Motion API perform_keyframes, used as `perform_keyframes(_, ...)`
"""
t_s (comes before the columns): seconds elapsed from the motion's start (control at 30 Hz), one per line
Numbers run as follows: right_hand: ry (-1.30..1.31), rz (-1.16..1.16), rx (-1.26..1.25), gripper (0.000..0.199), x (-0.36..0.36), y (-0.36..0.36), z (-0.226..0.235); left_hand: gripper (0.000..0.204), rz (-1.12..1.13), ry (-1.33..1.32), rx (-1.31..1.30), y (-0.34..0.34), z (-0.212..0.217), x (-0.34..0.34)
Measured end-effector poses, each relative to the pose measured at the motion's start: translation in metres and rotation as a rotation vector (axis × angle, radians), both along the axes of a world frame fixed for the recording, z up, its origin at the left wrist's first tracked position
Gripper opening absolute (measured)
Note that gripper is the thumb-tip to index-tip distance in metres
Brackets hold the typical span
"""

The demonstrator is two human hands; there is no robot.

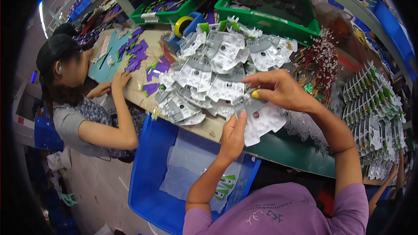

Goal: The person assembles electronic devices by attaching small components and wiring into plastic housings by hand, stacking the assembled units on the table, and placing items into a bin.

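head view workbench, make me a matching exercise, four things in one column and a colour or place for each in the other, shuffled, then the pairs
Things
1. packaging card held in both hands
2. bin below the table edge
3. tape roll
4. trays at the back of the bench

Colour or place
A. green
B. blue, on the floor side by the person's left arm
C. grey and white, between left hand and right hand
D. yellow, behind the pile of cards

Pairs: 1-C, 2-B, 3-D, 4-A
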State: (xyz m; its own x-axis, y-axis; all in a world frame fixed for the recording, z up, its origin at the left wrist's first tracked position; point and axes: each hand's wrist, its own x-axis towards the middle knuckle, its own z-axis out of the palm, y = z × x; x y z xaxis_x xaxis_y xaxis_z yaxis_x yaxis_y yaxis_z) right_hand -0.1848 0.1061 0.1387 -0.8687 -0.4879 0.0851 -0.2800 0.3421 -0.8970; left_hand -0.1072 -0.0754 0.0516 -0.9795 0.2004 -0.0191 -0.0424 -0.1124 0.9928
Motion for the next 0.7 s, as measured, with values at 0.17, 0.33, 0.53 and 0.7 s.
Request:
perform_keyframes(0.17, 0.53, -0.325, 0.327, 0.028, -0.103, 0.063, 0.025, 0.068, -0.193, -0.119, 0.457, 0.001, 0.016, -0.007)
perform_keyframes(0.33, 0.505, -0.262, 0.429, 0.022, -0.215, 0.06, 0.048, 0.048, -0.253, -0.047, 0.351, -0.026, -0.005, 0.021)
perform_keyframes(0.53, 0.414, -0.364, 0.717, 0.024, -0.323, 0.048, -0.003, 0.028, 0.069, 0.006, 0.152, -0.072, -0.045, 0.083)
perform_keyframes(0.7, 0.321, -0.087, 1.069, 0.035, -0.34, 0.022, 0.0, 0.021, 0.527, -0.446, -0.039, -0.109, -0.128, 0.142)
